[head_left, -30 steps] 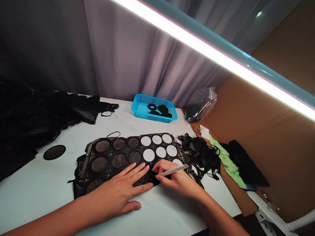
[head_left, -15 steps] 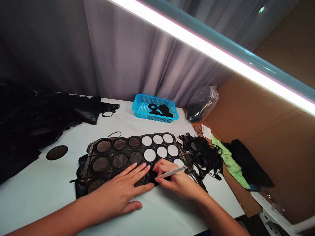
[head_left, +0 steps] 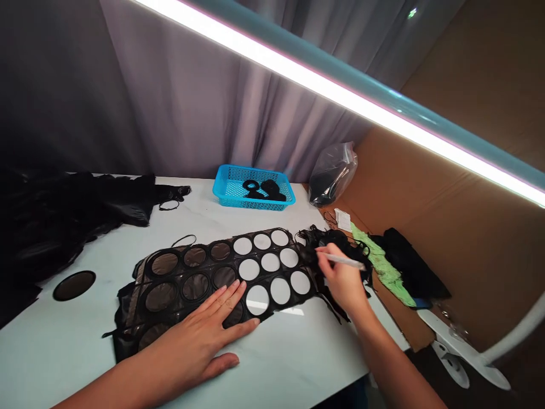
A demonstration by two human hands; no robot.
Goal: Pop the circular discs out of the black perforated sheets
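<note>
A dark sheet (head_left: pixel 176 275) with rows of round openings lies on the white table. Table shows white through the openings on its right side; those on the left look dark brown. My left hand (head_left: pixel 217 324) rests flat on the sheet's lower middle, fingers spread, holding nothing. At the sheet's right end, my right hand (head_left: pixel 340 275) is closed around a thin pale tool (head_left: pixel 347 261), over a heap of black scraps (head_left: pixel 317 234). The fingertips partly hide whether a scrap is also pinched there.
A blue basket (head_left: pixel 219 190) with black rings stands at the back, beside a clear plastic bag (head_left: pixel 334 173). Black material (head_left: pixel 97 199) covers the left rear, with a dark disc (head_left: pixel 74 285) in front. Green cloth (head_left: pixel 385 267) lies right; a lamp tube (head_left: pixel 323 79) crosses above.
My right hand has moved right, from the sheet to the black scraps, with the pale tool. A further opening in the third row now shows white. The camera view has shifted right.
</note>
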